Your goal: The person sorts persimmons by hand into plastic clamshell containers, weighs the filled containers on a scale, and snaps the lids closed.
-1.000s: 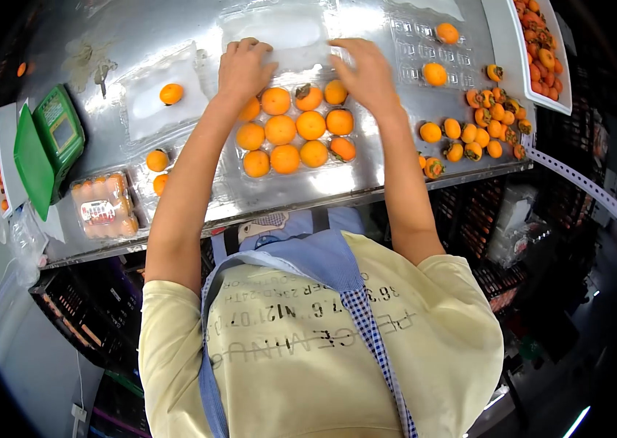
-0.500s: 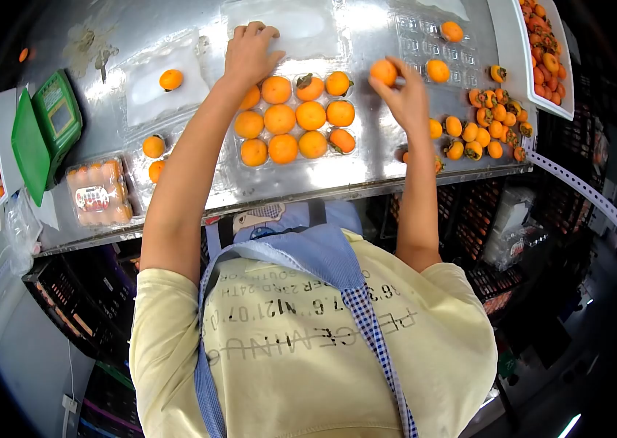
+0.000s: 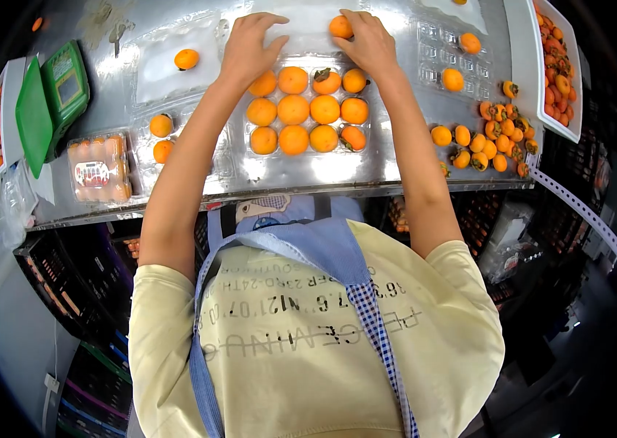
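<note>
A clear plastic tray (image 3: 244,135) filled with rows of orange persimmons (image 3: 293,109) lies in front of me on the metal table. Behind it is the tray's open half with a white liner (image 3: 308,36). My right hand (image 3: 370,45) grips a single persimmon (image 3: 340,28) between thumb and fingers, over the right side of that liner. On the liner's left side my left hand (image 3: 251,48) holds nothing, its thumb and fingers apart. One persimmon in the tray's back row shows its leafy top.
Loose persimmons (image 3: 489,139) are heaped at the right, below a white bin (image 3: 511,51) of more fruit. Another clear tray (image 3: 432,44) holds a few persimmons. To the left are a lined tray (image 3: 151,73), a packed box (image 3: 98,169) and a green scale (image 3: 64,91).
My right hand has carried its persimmon left and away from me, onto the liner area. The left hand stays near the same spot, its fingers and thumb further apart. The view has shifted slightly.
</note>
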Motion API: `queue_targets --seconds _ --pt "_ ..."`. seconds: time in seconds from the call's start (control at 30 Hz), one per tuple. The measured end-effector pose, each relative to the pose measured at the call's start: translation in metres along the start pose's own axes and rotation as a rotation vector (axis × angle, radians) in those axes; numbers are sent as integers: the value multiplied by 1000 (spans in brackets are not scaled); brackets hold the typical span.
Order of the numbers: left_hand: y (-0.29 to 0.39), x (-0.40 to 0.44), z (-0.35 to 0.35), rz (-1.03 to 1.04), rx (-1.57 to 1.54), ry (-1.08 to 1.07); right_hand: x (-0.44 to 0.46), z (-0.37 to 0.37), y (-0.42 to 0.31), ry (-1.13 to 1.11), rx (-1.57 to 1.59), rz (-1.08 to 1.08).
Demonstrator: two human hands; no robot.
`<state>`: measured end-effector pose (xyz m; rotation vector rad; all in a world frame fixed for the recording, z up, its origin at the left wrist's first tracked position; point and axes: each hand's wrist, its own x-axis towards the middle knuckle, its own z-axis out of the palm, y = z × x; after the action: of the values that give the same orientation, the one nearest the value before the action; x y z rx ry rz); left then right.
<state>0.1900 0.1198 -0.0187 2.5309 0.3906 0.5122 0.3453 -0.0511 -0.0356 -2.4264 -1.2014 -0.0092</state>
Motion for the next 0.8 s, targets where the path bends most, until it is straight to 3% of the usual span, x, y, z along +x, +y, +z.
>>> queue_targets --seconds 0.13,0.23,0.4,0.57,0.6,0.8 --pt "5 -40 -34 -167 -318 158 -16 -24 -8 134 94 12" --pt "9 -88 -61 -390 -396 226 -42 -31 0 158 208 31" --pt "-11 -178 -75 -573 -447 454 -83 -40 -25 104 435 34" --pt "-23 -233 -111 -665 -379 689 -93 -38 -78 24 522 -23" --pt "-25 -244 -120 -770 -379 728 -92 -37 -86 13 530 -46" --pt "-95 -316 -184 -832 -141 1014 -87 -23 -173 -167 633 -242"
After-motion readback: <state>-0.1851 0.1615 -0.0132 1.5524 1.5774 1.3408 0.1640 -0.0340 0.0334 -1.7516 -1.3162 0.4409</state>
